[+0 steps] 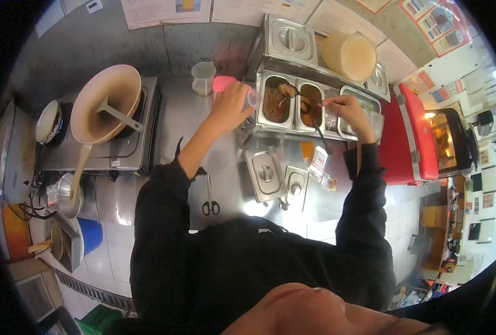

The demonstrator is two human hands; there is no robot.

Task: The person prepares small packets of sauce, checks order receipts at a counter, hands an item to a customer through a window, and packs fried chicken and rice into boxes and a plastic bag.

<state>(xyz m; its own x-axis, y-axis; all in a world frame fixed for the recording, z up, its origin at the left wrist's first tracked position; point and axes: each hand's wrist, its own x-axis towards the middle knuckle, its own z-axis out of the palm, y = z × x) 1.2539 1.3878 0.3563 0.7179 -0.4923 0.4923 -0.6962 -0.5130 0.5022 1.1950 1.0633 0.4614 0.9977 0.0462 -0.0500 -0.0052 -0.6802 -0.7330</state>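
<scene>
My left hand (230, 106) is closed around a small clear plastic cup (253, 99), beside the left rim of a steel food pan (269, 119). In my right hand (343, 108) is the handle of a metal ladle (289, 90); its bowl, carrying brown food, is over that pan of brown stew-like food (273, 106). A second pan (320, 125) to its right contains an orange-brown sauce and another ladle (317, 123), whose handle leans out over the front edge. Behind my left hand lies a pink plastic item (222, 85), partly covered by the fingers.
Two steel pan lids (256, 167) (297, 197), small packets (318, 158) and scissors (210, 205) lie on the steel counter (227, 167). A wok (105, 117) sits on the gas stove (99, 157) at left. A red cooler box (398, 146) stands at right.
</scene>
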